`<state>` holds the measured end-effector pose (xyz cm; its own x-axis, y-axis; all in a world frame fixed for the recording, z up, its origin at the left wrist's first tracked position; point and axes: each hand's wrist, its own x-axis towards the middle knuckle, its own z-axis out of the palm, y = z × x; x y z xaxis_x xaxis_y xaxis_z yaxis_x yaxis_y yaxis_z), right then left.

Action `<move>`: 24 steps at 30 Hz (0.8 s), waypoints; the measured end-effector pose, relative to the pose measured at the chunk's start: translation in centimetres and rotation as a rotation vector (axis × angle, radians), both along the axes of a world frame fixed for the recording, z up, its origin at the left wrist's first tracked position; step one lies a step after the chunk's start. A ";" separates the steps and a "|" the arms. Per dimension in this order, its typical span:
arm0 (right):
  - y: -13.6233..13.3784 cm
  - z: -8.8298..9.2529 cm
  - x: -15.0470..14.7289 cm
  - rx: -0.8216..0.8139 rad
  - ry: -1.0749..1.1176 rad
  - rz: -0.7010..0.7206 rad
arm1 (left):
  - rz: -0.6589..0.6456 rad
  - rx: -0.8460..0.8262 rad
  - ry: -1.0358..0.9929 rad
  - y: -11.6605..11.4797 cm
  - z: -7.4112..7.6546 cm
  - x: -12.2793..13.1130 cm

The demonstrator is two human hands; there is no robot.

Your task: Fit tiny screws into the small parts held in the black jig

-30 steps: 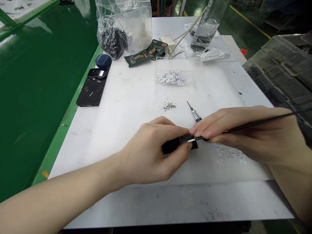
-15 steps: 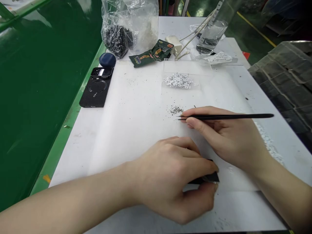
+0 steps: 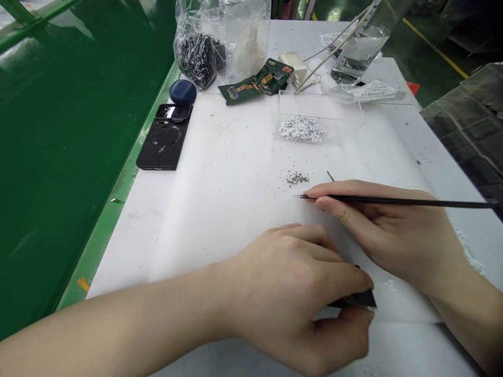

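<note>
1. The step in hand looks like a pick-up of a small piece. The right hand (image 3: 387,235), right of centre in the frame, has its grip closed around long thin black tweezers (image 3: 412,201), pinched near the front between thumb and forefinger.
2. The tweezers' long axis runs nearly level across the frame. The handle end reaches the right edge and the fine tips point left, stopping just below and beside a little heap of dark grey specks (image 3: 296,178) at centre. The tips seem close together, but I cannot tell whether they carry anything.
3. The left hand (image 3: 298,293), low in the frame, has its grip closed on a small flat black part (image 3: 356,300), thumb below and fingers above, pressing it to the white worktop (image 3: 220,173). Only the part's right end shows, and its long side seems to lie left to right.
4. As a judgement, taking one speck from the heap would call for a small, steady move of the tips up and left, then a light squeeze, with the black part held still.
5. Above the heap, a clear tray holds a pile of white bits (image 3: 302,129). A black phone (image 3: 165,140) lies at upper left.
</note>
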<state>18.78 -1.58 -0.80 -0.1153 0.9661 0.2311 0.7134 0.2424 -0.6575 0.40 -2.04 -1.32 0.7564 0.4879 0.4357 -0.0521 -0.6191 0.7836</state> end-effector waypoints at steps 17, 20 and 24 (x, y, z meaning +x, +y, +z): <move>-0.6 1.5 4.6 -0.095 0.504 0.486 | 0.248 -0.059 0.148 0.7 1.6 -0.6; -0.4 1.1 4.7 -0.085 0.473 0.553 | 0.256 -0.084 0.147 0.6 1.5 -0.6; -0.4 1.0 4.7 -0.051 0.461 0.572 | 0.249 -0.093 0.153 0.6 1.5 -0.6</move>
<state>23.44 -2.00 0.24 -0.5062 0.7952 0.3339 0.1329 0.4544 -0.8808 -0.23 -1.49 0.16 0.6616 0.6992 0.2708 0.2154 -0.5232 0.8246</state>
